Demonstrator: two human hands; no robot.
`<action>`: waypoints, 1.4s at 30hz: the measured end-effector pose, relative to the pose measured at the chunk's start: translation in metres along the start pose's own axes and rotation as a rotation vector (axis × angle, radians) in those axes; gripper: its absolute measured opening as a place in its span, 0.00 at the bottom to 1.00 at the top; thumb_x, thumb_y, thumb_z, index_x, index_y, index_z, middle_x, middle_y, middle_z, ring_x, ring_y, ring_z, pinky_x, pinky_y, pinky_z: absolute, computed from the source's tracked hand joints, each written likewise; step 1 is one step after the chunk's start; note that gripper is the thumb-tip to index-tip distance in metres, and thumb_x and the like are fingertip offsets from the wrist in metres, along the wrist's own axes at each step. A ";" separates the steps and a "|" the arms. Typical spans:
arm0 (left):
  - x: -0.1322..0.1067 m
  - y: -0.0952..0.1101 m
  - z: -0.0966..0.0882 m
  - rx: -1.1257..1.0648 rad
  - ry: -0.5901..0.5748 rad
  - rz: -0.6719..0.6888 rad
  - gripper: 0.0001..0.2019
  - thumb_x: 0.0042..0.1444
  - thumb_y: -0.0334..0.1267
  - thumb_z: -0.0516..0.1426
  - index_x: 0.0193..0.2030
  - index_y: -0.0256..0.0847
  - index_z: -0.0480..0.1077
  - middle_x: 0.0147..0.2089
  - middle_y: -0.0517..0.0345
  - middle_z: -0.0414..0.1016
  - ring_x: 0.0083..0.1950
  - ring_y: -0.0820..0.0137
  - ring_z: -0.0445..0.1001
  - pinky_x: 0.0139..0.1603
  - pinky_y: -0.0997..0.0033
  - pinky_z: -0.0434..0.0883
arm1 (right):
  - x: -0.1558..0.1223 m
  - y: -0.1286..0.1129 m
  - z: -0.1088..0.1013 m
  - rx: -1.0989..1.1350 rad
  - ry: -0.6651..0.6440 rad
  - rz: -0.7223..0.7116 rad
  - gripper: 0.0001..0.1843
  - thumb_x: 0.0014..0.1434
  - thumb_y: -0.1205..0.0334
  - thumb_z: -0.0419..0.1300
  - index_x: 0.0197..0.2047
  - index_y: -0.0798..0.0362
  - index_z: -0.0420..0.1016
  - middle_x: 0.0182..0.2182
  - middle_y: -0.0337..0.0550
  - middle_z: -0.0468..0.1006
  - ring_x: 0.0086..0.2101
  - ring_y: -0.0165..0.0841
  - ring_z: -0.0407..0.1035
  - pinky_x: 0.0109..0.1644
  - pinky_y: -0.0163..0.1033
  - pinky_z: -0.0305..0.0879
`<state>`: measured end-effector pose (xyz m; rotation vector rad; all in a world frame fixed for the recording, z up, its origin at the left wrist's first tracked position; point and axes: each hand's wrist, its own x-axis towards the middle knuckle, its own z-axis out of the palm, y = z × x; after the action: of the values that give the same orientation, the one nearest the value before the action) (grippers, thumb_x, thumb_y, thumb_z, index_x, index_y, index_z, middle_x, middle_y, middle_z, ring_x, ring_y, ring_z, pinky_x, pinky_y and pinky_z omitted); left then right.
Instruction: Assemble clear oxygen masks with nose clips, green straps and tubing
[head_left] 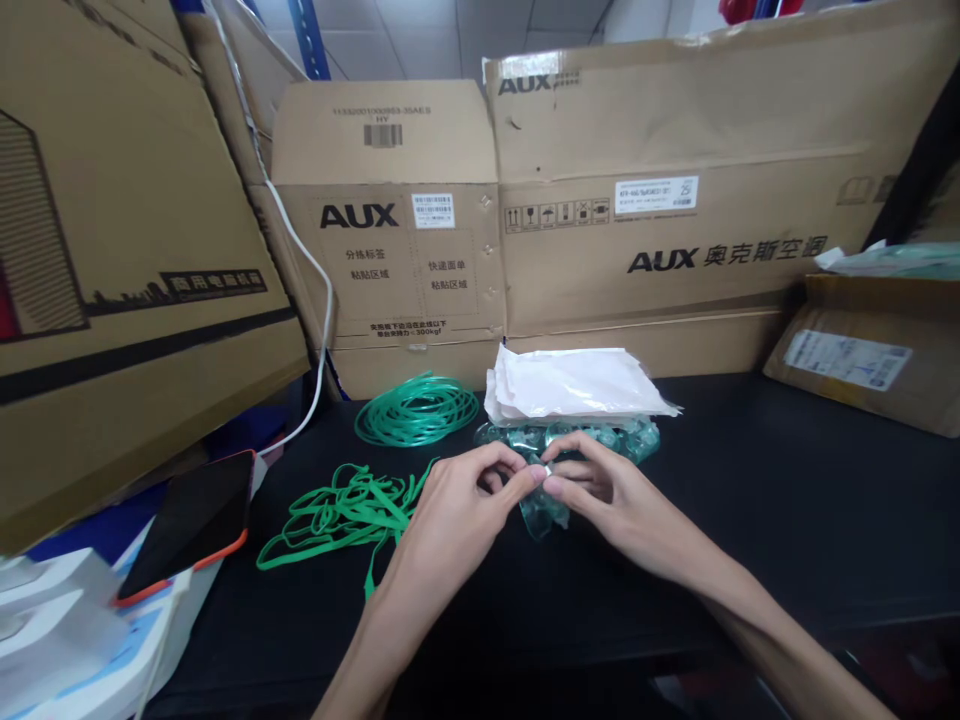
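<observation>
My left hand point(457, 505) and my right hand point(600, 490) meet over the black table point(787, 500), fingers pinched together on a clear green plastic piece point(541, 512) that hangs just below the fingertips. Behind the hands lies a row of similar clear green plastic parts point(637, 437), partly under a stack of white plastic bags point(570, 385). Left of my left hand lie loose green elastic bands point(337, 510), one strand trailing toward my left wrist. A coil of green tubing point(416, 408) sits further back.
Tall AUX cardboard boxes point(660, 200) wall off the back of the table, and another carton point(112, 260) leans at the left. A phone in an orange case point(191, 520) rests on white boxes at the left edge. A labelled parcel point(870, 360) lies at the right.
</observation>
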<state>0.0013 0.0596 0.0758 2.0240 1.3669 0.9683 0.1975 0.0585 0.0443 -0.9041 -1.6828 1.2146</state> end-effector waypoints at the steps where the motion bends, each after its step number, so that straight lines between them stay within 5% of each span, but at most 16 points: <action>1: 0.000 0.000 0.000 -0.022 -0.005 -0.007 0.14 0.62 0.51 0.60 0.35 0.44 0.78 0.29 0.62 0.77 0.31 0.67 0.72 0.34 0.71 0.65 | 0.000 0.000 0.000 -0.008 0.006 -0.004 0.12 0.69 0.49 0.61 0.47 0.47 0.67 0.37 0.38 0.80 0.42 0.36 0.77 0.46 0.41 0.72; 6: 0.003 -0.005 -0.001 -0.254 -0.182 -0.026 0.14 0.66 0.49 0.57 0.42 0.41 0.76 0.24 0.65 0.70 0.24 0.72 0.67 0.28 0.74 0.64 | 0.002 -0.001 -0.003 0.050 -0.024 -0.017 0.15 0.68 0.47 0.61 0.43 0.48 0.64 0.34 0.36 0.78 0.39 0.34 0.75 0.45 0.39 0.68; 11: 0.004 -0.011 -0.010 -0.278 -0.315 0.034 0.15 0.68 0.47 0.56 0.48 0.40 0.79 0.29 0.61 0.74 0.31 0.70 0.71 0.34 0.73 0.68 | 0.002 -0.007 -0.006 0.112 -0.062 0.017 0.18 0.64 0.47 0.66 0.40 0.48 0.65 0.37 0.37 0.78 0.43 0.35 0.75 0.50 0.41 0.69; 20: -0.003 -0.004 -0.024 -0.208 -0.358 0.030 0.15 0.70 0.46 0.55 0.51 0.43 0.79 0.29 0.64 0.70 0.30 0.71 0.68 0.32 0.74 0.67 | -0.002 -0.013 -0.009 0.217 -0.112 0.054 0.14 0.62 0.52 0.69 0.38 0.49 0.69 0.39 0.38 0.73 0.47 0.35 0.72 0.53 0.40 0.69; 25: -0.006 0.000 -0.025 -0.126 -0.359 0.035 0.11 0.64 0.46 0.64 0.49 0.47 0.79 0.35 0.65 0.74 0.34 0.71 0.68 0.35 0.74 0.65 | -0.001 -0.014 -0.013 0.215 -0.140 0.014 0.14 0.62 0.54 0.70 0.37 0.50 0.70 0.49 0.42 0.75 0.53 0.37 0.72 0.59 0.43 0.65; 36: -0.006 -0.002 -0.019 -0.063 -0.241 0.259 0.03 0.64 0.34 0.65 0.40 0.47 0.79 0.38 0.67 0.74 0.35 0.74 0.67 0.38 0.74 0.62 | -0.005 -0.025 -0.017 0.139 -0.194 -0.038 0.09 0.65 0.58 0.68 0.36 0.50 0.73 0.60 0.46 0.72 0.63 0.39 0.64 0.66 0.45 0.59; 42: -0.007 -0.001 -0.018 -0.068 -0.237 0.325 0.05 0.64 0.30 0.64 0.41 0.46 0.78 0.39 0.65 0.74 0.40 0.72 0.71 0.41 0.73 0.65 | -0.006 -0.026 -0.017 0.123 -0.172 -0.069 0.09 0.65 0.59 0.68 0.35 0.50 0.73 0.54 0.43 0.74 0.57 0.36 0.69 0.61 0.41 0.63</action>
<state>-0.0149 0.0542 0.0838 2.2677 0.8882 0.8585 0.2136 0.0523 0.0710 -0.6774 -1.7373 1.3646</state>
